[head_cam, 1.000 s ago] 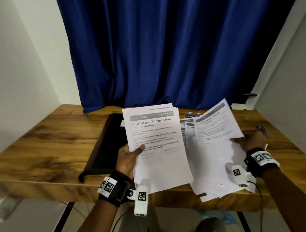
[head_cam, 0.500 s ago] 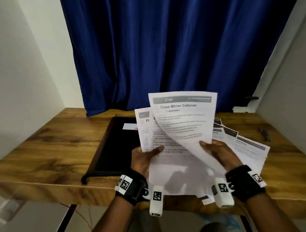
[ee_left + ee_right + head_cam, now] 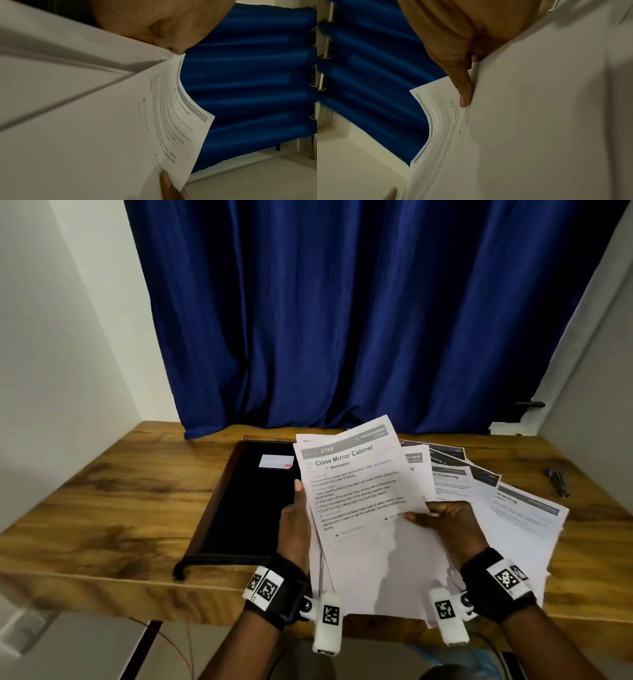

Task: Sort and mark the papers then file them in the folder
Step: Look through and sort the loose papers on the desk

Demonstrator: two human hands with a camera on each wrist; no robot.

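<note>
I hold a small stack of printed papers [image 3: 356, 508] above the table's front edge; the top sheet reads "Close Mirror Cabinet". My left hand [image 3: 295, 522] grips the stack's left edge. My right hand [image 3: 440, 517] pinches the top sheet's right side, thumb on its face. The same sheet [image 3: 171, 121] curls up in the left wrist view, and in the right wrist view my thumb lies on that sheet [image 3: 443, 128]. Several more sheets [image 3: 507, 508] lie fanned on the table under my right hand. A black folder [image 3: 246, 501] lies open to the left.
A small white and red card [image 3: 276, 462] sits on the folder's far end. Two dark pens [image 3: 557, 481] lie at the table's right. A blue curtain [image 3: 342, 320] hangs behind the wooden table [image 3: 102, 508]. White walls close in on both sides.
My right hand carried the "Close Mirror Cabinet" sheet from the right pile onto the left hand's stack. The stack has since come down lower and tilted, both hands now on it.
</note>
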